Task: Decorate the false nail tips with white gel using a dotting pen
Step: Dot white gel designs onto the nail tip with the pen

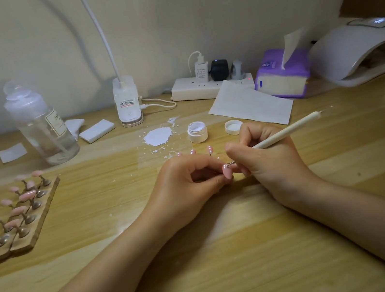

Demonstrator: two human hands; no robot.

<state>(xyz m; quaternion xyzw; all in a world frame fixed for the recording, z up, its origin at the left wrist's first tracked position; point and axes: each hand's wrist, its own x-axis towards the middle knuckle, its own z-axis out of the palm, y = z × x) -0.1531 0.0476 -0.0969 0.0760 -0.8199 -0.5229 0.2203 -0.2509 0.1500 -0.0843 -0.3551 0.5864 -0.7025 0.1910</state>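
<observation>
Gel jar (pixel 197 132) behind hands' nail tip (pixel 227 172)

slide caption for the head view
Right hand dots white gel with a dotting pen onto a pink nail tip pinched by the left hand.

A single wide-angle view from the person's head looks forward and down, close over the pale wooden striped tabletop (pixel 230 254). It faces the cream wall (pixel 190 18) behind; both forearms enter from the bottom edge.
</observation>
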